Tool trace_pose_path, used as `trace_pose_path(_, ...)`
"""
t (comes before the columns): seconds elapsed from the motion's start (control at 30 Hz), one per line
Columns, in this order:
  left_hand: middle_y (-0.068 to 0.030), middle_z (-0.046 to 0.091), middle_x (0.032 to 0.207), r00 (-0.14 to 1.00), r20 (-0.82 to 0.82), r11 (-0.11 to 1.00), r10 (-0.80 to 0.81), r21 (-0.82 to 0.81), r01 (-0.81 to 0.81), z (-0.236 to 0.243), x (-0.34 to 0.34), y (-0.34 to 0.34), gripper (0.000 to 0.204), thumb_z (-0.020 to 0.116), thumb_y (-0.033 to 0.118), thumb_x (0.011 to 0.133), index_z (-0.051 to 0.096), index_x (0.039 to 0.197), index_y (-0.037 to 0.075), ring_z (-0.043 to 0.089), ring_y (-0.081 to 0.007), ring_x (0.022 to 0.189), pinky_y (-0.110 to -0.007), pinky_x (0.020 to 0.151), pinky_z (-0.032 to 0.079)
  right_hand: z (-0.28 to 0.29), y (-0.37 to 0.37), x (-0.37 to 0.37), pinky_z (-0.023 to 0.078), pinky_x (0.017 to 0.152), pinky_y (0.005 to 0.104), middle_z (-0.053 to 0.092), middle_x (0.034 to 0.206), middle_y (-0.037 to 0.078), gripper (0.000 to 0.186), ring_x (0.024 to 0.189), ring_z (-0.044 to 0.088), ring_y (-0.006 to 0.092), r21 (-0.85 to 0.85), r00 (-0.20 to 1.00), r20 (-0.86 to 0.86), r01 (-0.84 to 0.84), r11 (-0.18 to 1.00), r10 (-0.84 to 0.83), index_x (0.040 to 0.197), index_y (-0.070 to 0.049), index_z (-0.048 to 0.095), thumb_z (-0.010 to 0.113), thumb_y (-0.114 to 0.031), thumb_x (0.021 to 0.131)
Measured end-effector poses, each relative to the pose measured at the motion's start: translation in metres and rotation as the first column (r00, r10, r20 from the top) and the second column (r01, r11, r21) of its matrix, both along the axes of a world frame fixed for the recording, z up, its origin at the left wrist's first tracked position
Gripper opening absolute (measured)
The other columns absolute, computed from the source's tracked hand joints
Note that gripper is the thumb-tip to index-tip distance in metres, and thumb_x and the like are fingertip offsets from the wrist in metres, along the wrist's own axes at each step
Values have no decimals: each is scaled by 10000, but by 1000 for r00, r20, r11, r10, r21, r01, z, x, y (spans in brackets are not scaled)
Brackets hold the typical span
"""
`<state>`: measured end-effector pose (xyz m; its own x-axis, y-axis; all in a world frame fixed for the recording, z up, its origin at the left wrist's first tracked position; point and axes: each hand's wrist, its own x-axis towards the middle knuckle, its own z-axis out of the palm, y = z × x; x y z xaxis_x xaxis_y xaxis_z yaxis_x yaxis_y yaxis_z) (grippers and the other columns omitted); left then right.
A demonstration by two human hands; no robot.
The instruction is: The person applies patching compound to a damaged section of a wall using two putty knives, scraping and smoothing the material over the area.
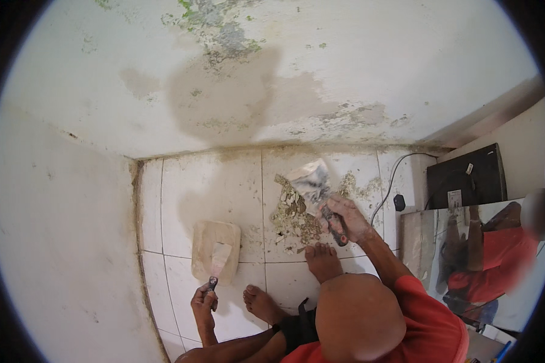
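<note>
The wide scraper (310, 183) was above crumbs (292, 216) near the back edge of the floor (178, 187), the right hand (347, 218) wrapped around its handle. The left hand (203, 301) curled around a small scraper (221, 256), its blade over a tub (199, 248). Roomy tiles lay between the tub and the floor's back left corner.

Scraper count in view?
2. Left scraper in the left hand, blade over the tray; right scraper in the right hand, near the debris.
</note>
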<state>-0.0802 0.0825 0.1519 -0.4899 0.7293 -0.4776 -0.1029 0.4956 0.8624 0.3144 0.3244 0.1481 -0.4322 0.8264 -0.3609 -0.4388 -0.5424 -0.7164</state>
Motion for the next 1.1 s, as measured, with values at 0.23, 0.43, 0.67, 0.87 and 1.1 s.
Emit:
trace_pose_path(0.23,-99,605,786,996,-19,995,-92,-32,91,-15,-1,10,350,602,167,932,480,1212,-5,506,-112,548,-241,487,396,-25,43,-20,514,516,267,654,817,74,254,581,590,120,7,984,158,86,996,-86,1012,-22,600,515,-260,990)
trace_pose_path(0.43,-103,624,941,971,-218,995,-98,-29,94,-15,-1,-3,432,516,263,1000,450,1315,-24,615,-178,791,-301,703,470,-53,89,-53,517,514,260,671,875,79,274,654,642,123,-68,989,37,147,987,-145,1044,10,623,540,-241,971)
trace_pose_path(0.67,-124,590,1124,824,-508,965,250,204,-167,-6,23,-22,424,441,290,1040,464,1338,-11,606,-188,983,-321,802,461,-31,99,-57,521,491,245,675,864,81,326,597,601,103,-114,988,55,152,982,-146,1116,6,620,544,-277,972)
trace_pose_path(0.87,-92,591,956,834,-452,940,316,267,-211,-18,61,-47,216,447,137,1004,531,1138,-10,556,-138,738,-280,680,438,-35,126,-49,538,506,254,657,1072,131,328,701,639,99,-172,962,-154,201,964,-228,1210,-35,572,548,-266,979)
trace_pose_path(1.1,-75,587,869,881,-383,931,277,335,-147,-54,77,-88,204,513,156,987,548,1113,0,526,-100,659,-237,614,430,-19,182,-14,519,573,271,535,1253,222,246,882,681,186,-413,724,-649,-77,907,-235,1184,-4,551,496,-132,981)
